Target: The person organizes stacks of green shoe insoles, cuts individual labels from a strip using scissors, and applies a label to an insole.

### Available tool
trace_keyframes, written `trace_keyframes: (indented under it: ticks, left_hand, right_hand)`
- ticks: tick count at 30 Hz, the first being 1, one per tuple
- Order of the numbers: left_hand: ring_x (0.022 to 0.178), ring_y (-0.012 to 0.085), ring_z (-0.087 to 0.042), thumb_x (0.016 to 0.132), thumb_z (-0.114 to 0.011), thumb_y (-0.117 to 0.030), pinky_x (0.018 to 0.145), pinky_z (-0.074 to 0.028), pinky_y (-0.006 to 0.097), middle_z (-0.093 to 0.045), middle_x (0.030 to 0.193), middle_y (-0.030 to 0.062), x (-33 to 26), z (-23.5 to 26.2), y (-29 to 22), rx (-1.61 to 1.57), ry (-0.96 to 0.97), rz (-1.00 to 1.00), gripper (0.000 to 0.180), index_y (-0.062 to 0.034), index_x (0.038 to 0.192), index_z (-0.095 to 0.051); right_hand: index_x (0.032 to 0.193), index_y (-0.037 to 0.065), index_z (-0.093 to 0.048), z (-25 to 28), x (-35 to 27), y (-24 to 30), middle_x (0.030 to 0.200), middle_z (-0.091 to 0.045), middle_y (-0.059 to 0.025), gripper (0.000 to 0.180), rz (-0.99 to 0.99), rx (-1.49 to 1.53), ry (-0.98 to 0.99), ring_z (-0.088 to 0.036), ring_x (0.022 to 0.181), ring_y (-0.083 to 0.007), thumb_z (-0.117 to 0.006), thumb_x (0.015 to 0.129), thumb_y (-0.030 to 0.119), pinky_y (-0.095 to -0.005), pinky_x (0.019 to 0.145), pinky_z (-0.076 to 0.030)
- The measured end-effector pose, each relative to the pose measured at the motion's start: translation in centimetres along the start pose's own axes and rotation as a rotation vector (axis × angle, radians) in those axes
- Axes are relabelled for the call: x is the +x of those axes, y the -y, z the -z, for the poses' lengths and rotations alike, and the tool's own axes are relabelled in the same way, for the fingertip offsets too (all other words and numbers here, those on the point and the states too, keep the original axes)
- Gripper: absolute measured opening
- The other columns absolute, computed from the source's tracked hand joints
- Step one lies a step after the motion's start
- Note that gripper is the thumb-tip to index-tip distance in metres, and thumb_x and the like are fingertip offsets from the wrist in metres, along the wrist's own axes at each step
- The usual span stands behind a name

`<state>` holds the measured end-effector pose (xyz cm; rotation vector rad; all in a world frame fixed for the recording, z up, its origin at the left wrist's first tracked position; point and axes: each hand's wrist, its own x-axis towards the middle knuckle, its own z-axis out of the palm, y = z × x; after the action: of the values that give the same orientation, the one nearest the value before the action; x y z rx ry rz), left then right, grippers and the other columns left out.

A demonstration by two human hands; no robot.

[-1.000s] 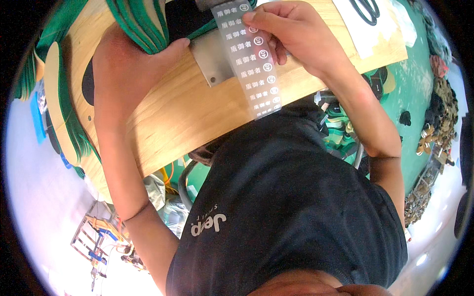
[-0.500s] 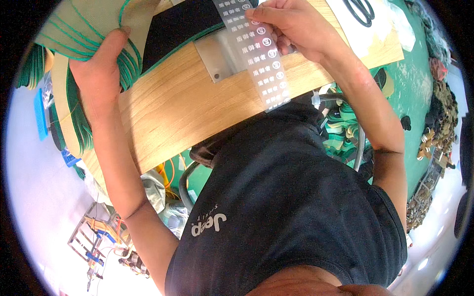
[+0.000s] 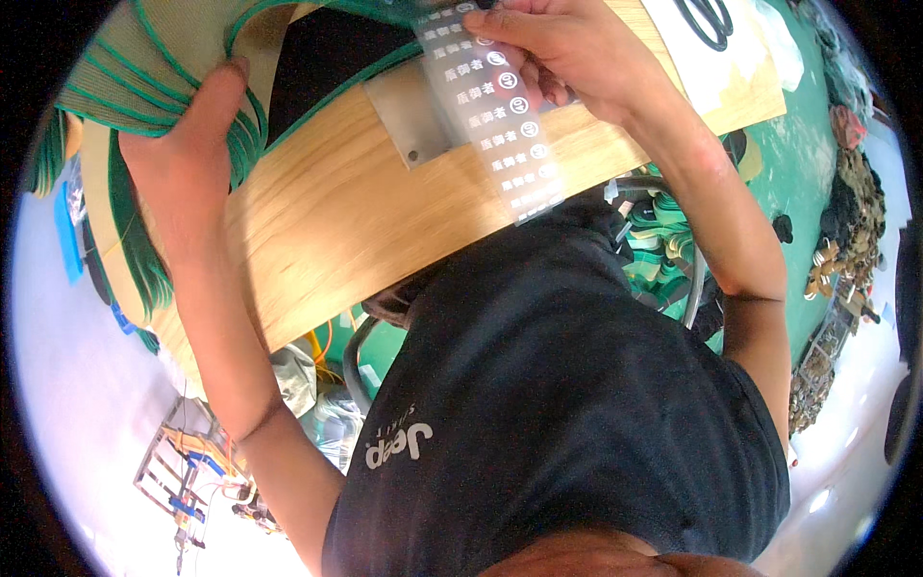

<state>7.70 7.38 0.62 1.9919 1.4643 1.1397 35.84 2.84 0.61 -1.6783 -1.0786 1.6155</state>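
The left hand (image 3: 183,163) lies flat, fingers together and stretched, pressing on a stack of tan fabric pieces with green edging (image 3: 144,58) at the far left of the wooden worktable (image 3: 346,231). The flat palm seems meant to keep the loose layers from sliding off the table's left end, where more green-edged strips (image 3: 130,260) hang over the side.

The right hand (image 3: 567,58) is at the far edge of the table, right of centre, its fingers curled and pinched on the upper end of a translucent strip of printed labels (image 3: 495,125). The strip runs from that grip toward the person, crosses a grey metal plate (image 3: 409,120) let into the tabletop, and its free end droops past the near table edge. Holding it by one end appears to leave the row of labels hanging straight and readable. A dark fabric piece (image 3: 322,58) lies on the table between the two hands.

Farther right on the tabletop sits a pale sheet with a black loop (image 3: 711,24) on it. Beyond the table's right side, on the green floor (image 3: 808,144), dark scraps and small parts (image 3: 851,231) lie piled.
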Motion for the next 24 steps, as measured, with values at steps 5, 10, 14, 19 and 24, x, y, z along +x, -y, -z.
trace_keyframes:
  ticks: [5,10,14,19,24]
  left_hand:
    - [0.102,0.0188,-0.062,0.075,-0.080,-0.024,0.095,-0.045,0.033,-0.069,0.110,0.0094,-0.6,-0.6,-1.2,0.088,0.307,0.018,0.046,0.0003,0.111,-0.064]
    - [0.098,0.0209,-0.066,0.073,-0.083,-0.030,0.090,-0.049,0.035,-0.071,0.103,0.0105,-0.5,-1.7,-2.2,0.385,0.394,-0.143,0.047,-0.0014,0.107,-0.066]
    - [0.084,0.0313,-0.067,0.072,-0.080,-0.028,0.075,-0.052,0.037,-0.070,0.085,0.0137,-0.5,-1.7,-2.2,0.320,0.333,-0.208,0.035,-0.0017,0.090,-0.065]
    - [0.093,0.0201,-0.066,0.074,-0.080,-0.019,0.087,-0.050,0.034,-0.071,0.101,0.0115,-0.6,-1.0,-2.9,0.237,0.343,-0.024,0.040,0.0020,0.104,-0.066]
    - [0.094,0.0202,-0.064,0.074,-0.075,-0.006,0.088,-0.049,0.032,-0.069,0.103,0.0105,0.4,0.0,0.0,0.017,0.041,-0.091,0.035,0.0018,0.106,-0.065]
  right_hand:
    - [0.073,0.002,-0.062,-1.0,-0.5,1.0,0.056,-0.057,-0.0035,0.028,-0.087,-0.069,-0.050,-0.056,0.043,-0.0112,-0.060,0.093,0.021,-0.0232,0.037,-0.037]
    - [0.074,0.001,-0.063,-0.7,-1.9,0.7,0.056,-0.057,-0.0037,0.027,0.038,-0.032,0.004,-0.054,0.043,-0.0106,-0.058,0.093,0.019,-0.0225,0.039,-0.037]
    - [0.074,0.002,-0.063,-0.4,-1.3,-0.7,0.056,-0.056,-0.0029,0.027,0.130,-0.015,-0.068,-0.051,0.042,-0.0100,-0.057,0.093,0.019,-0.0223,0.040,-0.036]
    - [0.075,0.001,-0.063,1.7,-1.7,-2.0,0.054,-0.054,-0.0017,0.024,0.108,0.134,-0.169,-0.050,0.042,-0.0102,-0.059,0.093,0.016,-0.0235,0.040,-0.038]
    - [0.076,0.000,-0.063,1.0,-1.1,-1.5,0.056,-0.056,-0.0036,0.025,0.058,0.033,-0.025,-0.052,0.042,-0.0114,-0.060,0.093,0.017,-0.0243,0.039,-0.041]
